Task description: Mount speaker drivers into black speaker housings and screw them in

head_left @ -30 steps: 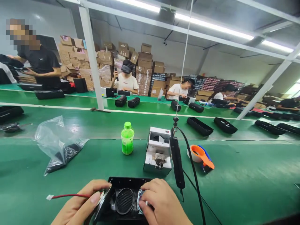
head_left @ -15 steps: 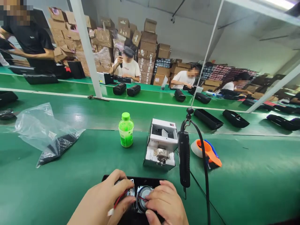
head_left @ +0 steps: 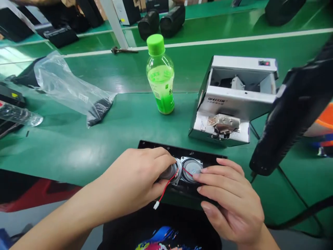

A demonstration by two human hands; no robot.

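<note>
In front of me lies a long black speaker housing (head_left: pixel 169 148) with screw holes along its far edge. Two round metal speaker drivers are at its middle, side by side. My left hand (head_left: pixel 137 173) grips the left driver (head_left: pixel 170 172) between thumb and fingers. From that driver a red wire (head_left: pixel 166 185) runs toward me and ends in a white connector (head_left: pixel 156 205). Stretched-out fingers of my right hand (head_left: pixel 231 198) touch the right driver (head_left: pixel 192 168) at its right side, the thumb held apart. The hands hide both ends of the housing.
A green-capped bottle (head_left: pixel 161 83) and a grey WEIXIN machine (head_left: pixel 236 100) stand beyond the housing. An electric screwdriver (head_left: pixel 288 118) hangs close on the right, before an orange tape dispenser (head_left: pixel 324 119). Left lies a clear plastic bag (head_left: pixel 70 86); black speakers (head_left: pixel 173 21) sit farther back.
The view has tilted down and closer, so the co-workers are mostly out of frame. Both hands stay at the drivers; the right hand's fingers are now straighter and nearer the driver's edge.
</note>
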